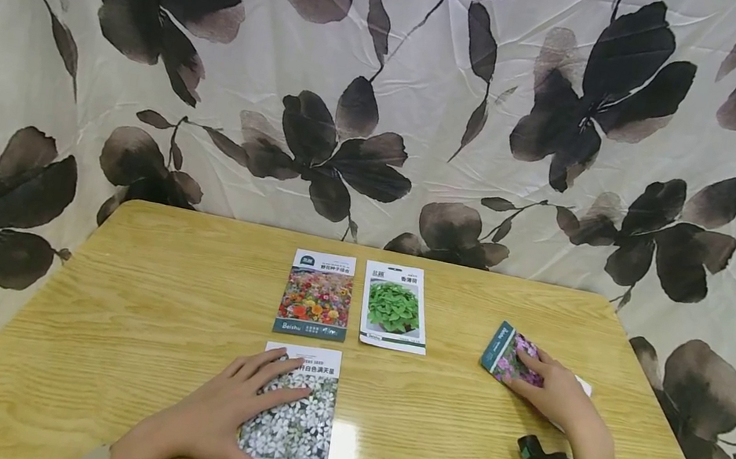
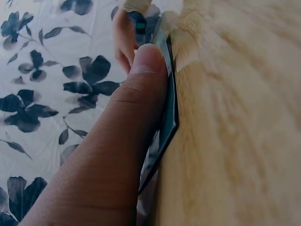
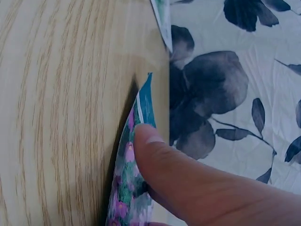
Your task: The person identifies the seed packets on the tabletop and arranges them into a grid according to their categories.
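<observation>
My left hand (image 1: 220, 406) lies with spread fingers over a seed packet with white flowers (image 1: 299, 425) near the table's front. In the left wrist view the thumb (image 2: 146, 84) rests along that packet's green edge (image 2: 168, 117). Further right, my right hand (image 1: 561, 393) holds a seed packet with pink-purple flowers (image 1: 508, 354), turned at a slant. Its thumb (image 3: 155, 150) presses on the printed face in the right wrist view, where the packet looks bowed and one edge casts a shadow. The right hand covers much of this packet.
Behind the left hand, a packet with mixed colourful flowers (image 1: 315, 297) lies beside a green-leaf packet (image 1: 395, 309). The wooden table (image 1: 176, 272) ends at a floral cloth backdrop (image 1: 456, 116). A black device (image 1: 544, 456) sits at the right wrist.
</observation>
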The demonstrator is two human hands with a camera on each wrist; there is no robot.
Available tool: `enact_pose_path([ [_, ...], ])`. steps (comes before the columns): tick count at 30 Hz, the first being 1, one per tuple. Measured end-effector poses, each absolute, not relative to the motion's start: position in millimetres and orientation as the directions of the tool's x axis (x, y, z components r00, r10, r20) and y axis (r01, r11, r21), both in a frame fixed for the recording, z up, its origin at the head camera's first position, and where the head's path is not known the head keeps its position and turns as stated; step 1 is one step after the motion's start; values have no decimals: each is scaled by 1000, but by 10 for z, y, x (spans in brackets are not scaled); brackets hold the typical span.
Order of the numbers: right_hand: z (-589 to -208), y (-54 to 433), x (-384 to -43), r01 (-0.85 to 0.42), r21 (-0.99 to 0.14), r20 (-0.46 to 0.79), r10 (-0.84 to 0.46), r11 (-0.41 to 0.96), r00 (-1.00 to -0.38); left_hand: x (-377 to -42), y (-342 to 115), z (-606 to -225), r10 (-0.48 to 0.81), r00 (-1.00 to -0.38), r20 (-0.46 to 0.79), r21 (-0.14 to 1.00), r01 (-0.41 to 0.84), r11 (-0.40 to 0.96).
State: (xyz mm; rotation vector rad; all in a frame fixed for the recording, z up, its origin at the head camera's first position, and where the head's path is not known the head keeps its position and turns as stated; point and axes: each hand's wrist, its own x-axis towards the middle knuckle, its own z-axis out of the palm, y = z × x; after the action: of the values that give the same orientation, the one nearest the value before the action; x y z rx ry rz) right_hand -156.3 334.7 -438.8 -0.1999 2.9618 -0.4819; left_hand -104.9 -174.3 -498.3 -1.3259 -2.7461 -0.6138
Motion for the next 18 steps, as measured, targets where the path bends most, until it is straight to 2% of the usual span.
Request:
enact_pose_path([
  [11,-4442,3400,-1587,-112,-408,-48,-144,906,-988,-1032,-1747,-4976,744,-635,208,320,763,561],
  [18,-4447,3441,-1591,-109,-522,-35,-148,846,-988,-1030,-1731,-4965,742,-637,209,319,762,564],
])
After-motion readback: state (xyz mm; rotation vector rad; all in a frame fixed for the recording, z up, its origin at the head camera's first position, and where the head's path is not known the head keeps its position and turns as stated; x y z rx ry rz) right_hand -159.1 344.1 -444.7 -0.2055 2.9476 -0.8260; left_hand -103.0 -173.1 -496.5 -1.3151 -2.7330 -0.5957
